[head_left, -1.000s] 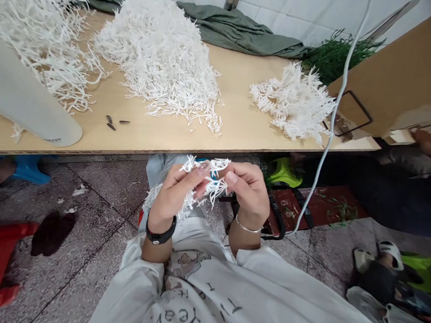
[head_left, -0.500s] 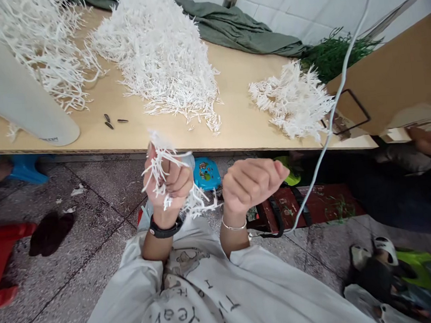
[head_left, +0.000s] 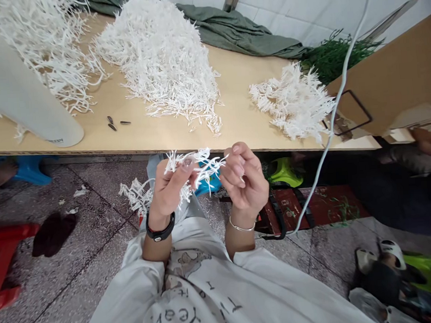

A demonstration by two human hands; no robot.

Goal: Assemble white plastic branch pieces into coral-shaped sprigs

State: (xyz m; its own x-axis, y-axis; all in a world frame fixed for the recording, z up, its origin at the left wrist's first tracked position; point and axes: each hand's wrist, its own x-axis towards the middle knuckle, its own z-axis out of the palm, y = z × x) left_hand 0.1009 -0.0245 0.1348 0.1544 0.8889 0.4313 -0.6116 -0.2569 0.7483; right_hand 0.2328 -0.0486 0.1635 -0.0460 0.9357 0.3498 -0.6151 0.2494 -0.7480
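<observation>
My left hand (head_left: 167,192), with a black watch on its wrist, grips a bunch of white plastic sprigs (head_left: 139,197) below the table's front edge. One sprig (head_left: 197,164) sticks out between thumb and fingers toward my right hand (head_left: 245,179). That hand, with a thin bracelet, has its fingers curled and its fingertips at the sprig's tips; whether it pinches them is unclear.
The wooden table (head_left: 235,125) carries a big heap of white sprigs (head_left: 158,56), a second heap (head_left: 42,45) at far left, a smaller pile (head_left: 293,100), a pale cone (head_left: 12,93), green cloth (head_left: 242,30) and a cardboard box (head_left: 391,78). A white cable (head_left: 332,122) hangs at right. A red stool (head_left: 3,263) stands on the floor.
My hands were together, then pulled apart with the right one in a fist and the left raising the bunch. Now they have come back together on one sprig.
</observation>
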